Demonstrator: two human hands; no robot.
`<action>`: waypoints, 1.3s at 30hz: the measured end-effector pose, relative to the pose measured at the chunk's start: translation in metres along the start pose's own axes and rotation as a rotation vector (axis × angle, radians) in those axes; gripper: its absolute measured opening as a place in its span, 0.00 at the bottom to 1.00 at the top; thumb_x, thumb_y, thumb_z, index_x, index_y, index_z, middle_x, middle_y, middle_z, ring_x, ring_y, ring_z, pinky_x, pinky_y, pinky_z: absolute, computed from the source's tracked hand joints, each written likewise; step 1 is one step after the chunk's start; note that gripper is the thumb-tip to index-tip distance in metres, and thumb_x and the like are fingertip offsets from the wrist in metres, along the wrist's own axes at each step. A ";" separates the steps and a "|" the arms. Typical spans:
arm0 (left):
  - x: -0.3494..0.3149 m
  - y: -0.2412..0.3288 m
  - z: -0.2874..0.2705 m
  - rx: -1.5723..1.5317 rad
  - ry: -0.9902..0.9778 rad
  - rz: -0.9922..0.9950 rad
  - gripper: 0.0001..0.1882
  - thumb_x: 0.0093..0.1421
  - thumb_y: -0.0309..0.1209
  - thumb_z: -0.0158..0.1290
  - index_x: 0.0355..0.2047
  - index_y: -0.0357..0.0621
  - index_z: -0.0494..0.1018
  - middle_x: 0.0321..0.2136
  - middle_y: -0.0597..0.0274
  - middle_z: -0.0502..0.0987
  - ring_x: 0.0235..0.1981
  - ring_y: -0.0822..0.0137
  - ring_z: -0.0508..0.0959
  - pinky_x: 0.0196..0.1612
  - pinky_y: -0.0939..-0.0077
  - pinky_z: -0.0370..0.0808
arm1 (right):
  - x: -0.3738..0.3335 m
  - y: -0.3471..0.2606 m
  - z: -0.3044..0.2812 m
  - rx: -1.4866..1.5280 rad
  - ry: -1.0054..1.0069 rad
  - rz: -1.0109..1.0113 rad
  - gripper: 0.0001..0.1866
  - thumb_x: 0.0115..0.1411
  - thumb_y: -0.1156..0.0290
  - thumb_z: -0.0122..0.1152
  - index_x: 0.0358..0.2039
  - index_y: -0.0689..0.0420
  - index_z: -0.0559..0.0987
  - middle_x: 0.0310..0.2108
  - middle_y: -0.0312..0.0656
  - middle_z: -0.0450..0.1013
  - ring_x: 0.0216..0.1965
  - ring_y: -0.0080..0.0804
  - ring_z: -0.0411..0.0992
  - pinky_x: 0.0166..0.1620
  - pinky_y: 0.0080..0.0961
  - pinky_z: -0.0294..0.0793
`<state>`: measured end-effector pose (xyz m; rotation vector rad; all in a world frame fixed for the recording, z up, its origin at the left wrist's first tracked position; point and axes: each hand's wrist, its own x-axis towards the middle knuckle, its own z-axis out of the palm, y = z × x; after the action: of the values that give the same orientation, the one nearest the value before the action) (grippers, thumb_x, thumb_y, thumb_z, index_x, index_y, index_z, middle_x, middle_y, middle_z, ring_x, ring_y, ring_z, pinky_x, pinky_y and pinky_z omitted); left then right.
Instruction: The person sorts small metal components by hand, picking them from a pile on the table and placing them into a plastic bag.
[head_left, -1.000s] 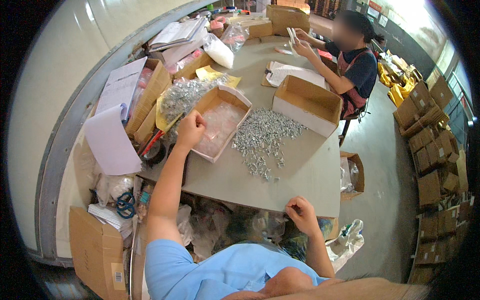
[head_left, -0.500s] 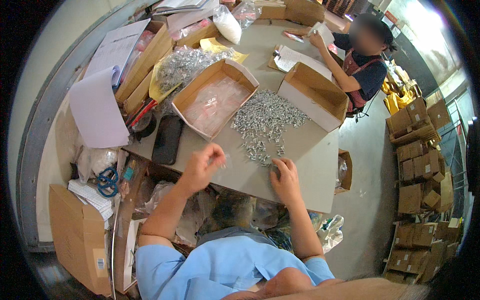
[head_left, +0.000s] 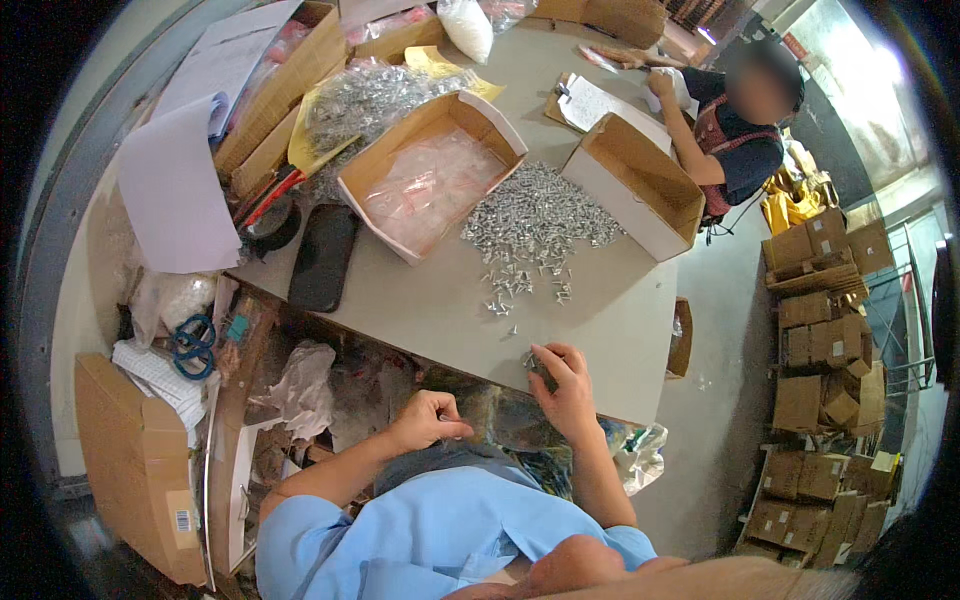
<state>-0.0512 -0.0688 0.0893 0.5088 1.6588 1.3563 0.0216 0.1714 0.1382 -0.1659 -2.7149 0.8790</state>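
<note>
Grey flat worktable (head_left: pixel 610 310) carries a loose heap of small silver metal screws (head_left: pixel 535 220). Right hand (head_left: pixel 565 385) at the near edge, fingers curled over a few screws; grip partly hidden. Left hand (head_left: pixel 428 418) below the edge, fingertips pinched; contents indiscernible.

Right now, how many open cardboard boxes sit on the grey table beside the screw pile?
2: one box of clear plastic bags left of the screw pile, one empty-looking box right of it. Others in the clutter may be hidden.
</note>
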 end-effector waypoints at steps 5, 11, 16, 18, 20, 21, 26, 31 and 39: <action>0.006 -0.030 0.004 0.062 -0.075 0.062 0.10 0.55 0.30 0.59 0.36 0.37 0.79 0.33 0.55 0.80 0.35 0.67 0.78 0.40 0.72 0.73 | -0.004 0.000 -0.007 0.136 0.020 0.147 0.29 0.44 0.77 0.66 0.50 0.55 0.74 0.46 0.46 0.67 0.44 0.42 0.69 0.46 0.33 0.71; 0.018 -0.060 0.008 0.101 -0.159 0.031 0.14 0.50 0.38 0.63 0.28 0.39 0.78 0.33 0.54 0.80 0.33 0.64 0.78 0.37 0.70 0.73 | 0.001 0.002 -0.005 0.102 0.019 0.052 0.28 0.44 0.77 0.66 0.49 0.56 0.73 0.46 0.47 0.67 0.45 0.43 0.69 0.47 0.33 0.71; 0.038 -0.087 0.035 0.395 -0.304 0.021 0.20 0.50 0.40 0.63 0.38 0.39 0.77 0.36 0.54 0.79 0.40 0.58 0.78 0.45 0.66 0.73 | 0.003 0.002 -0.004 0.071 -0.008 0.035 0.23 0.44 0.74 0.65 0.44 0.57 0.74 0.45 0.49 0.68 0.46 0.47 0.67 0.49 0.36 0.69; 0.043 -0.098 0.049 0.376 -0.321 0.085 0.24 0.51 0.42 0.62 0.43 0.38 0.75 0.40 0.51 0.78 0.41 0.54 0.77 0.47 0.63 0.72 | 0.005 -0.004 -0.004 0.043 -0.002 0.033 0.22 0.45 0.74 0.64 0.43 0.58 0.74 0.44 0.49 0.68 0.46 0.49 0.67 0.50 0.37 0.68; 0.048 -0.097 0.059 0.316 -0.355 0.093 0.24 0.51 0.42 0.61 0.42 0.37 0.75 0.41 0.50 0.77 0.41 0.55 0.77 0.47 0.63 0.72 | 0.007 -0.006 -0.002 0.017 -0.003 0.024 0.21 0.45 0.73 0.63 0.43 0.58 0.74 0.43 0.49 0.68 0.46 0.49 0.66 0.50 0.38 0.68; 0.051 -0.093 0.062 0.285 -0.372 0.099 0.24 0.51 0.42 0.61 0.42 0.37 0.75 0.42 0.50 0.77 0.41 0.55 0.77 0.47 0.63 0.72 | 0.007 -0.006 -0.001 0.005 -0.006 0.017 0.21 0.45 0.73 0.63 0.42 0.58 0.75 0.43 0.49 0.68 0.46 0.49 0.66 0.50 0.38 0.68; 0.049 -0.076 0.069 0.154 -0.319 0.211 0.22 0.49 0.38 0.63 0.40 0.37 0.74 0.33 0.53 0.79 0.34 0.63 0.77 0.40 0.67 0.73 | 0.010 -0.006 0.002 -0.015 0.019 -0.021 0.17 0.45 0.74 0.62 0.38 0.58 0.76 0.40 0.49 0.69 0.44 0.49 0.67 0.48 0.38 0.68; 0.049 -0.058 0.072 0.235 -0.301 0.056 0.23 0.48 0.37 0.65 0.42 0.38 0.74 0.37 0.53 0.79 0.37 0.63 0.77 0.42 0.69 0.72 | 0.010 -0.001 0.011 -0.031 0.069 -0.057 0.13 0.46 0.75 0.61 0.36 0.58 0.75 0.37 0.48 0.69 0.41 0.49 0.68 0.45 0.39 0.70; 0.057 -0.090 0.081 0.208 -0.226 0.129 0.24 0.47 0.34 0.66 0.44 0.40 0.72 0.38 0.54 0.78 0.37 0.63 0.77 0.41 0.68 0.73 | 0.006 -0.001 0.011 -0.028 0.110 -0.067 0.12 0.45 0.76 0.61 0.33 0.58 0.76 0.36 0.47 0.70 0.39 0.48 0.68 0.43 0.38 0.70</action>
<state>0.0075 -0.0083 -0.0141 0.8718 1.6089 1.1736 0.0123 0.1660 0.1318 -0.1241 -2.6158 0.7891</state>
